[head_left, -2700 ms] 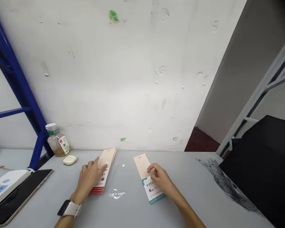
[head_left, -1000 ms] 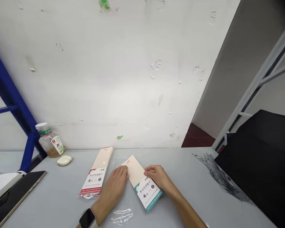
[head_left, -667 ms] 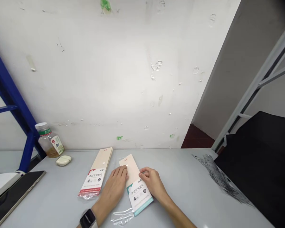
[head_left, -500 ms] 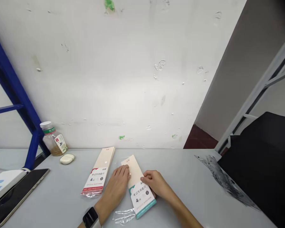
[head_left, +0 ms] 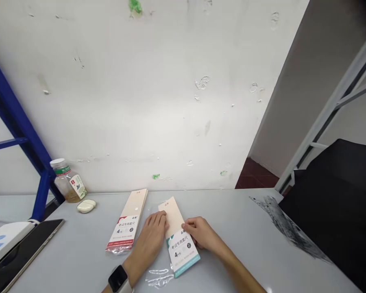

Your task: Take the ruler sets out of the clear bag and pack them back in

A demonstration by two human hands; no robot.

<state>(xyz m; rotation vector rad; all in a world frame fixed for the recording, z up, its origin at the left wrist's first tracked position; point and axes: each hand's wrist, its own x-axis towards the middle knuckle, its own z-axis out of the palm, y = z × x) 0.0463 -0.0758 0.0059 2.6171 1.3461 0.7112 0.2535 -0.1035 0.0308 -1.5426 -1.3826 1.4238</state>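
A cream card packet with a teal band and white label (head_left: 179, 240), printed as an exam ruler set, lies tilted on the grey table (head_left: 240, 240). My right hand (head_left: 201, 233) grips its right edge, while the fingertips of my left hand (head_left: 148, 240) press against its left edge. A matching packet with a red band (head_left: 126, 217) lies to the left, touching neither hand, with clear film at its lower end. A crumpled clear plastic wrapper (head_left: 159, 276) lies below the teal-banded packet. A smartwatch (head_left: 118, 279) sits on my left wrist.
A glass jar with a green-banded label (head_left: 68, 182) and a pale oval bar (head_left: 86, 206) stand at the back left, by a blue metal frame (head_left: 41, 199). A dark tablet (head_left: 24, 252) lies at the left. Black material (head_left: 329, 211) fills the right side.
My left hand has moved from the red-banded packet to the teal-banded one. The red-banded packet now lies separate with its label showing, and clear plastic wrapper has appeared on the table.
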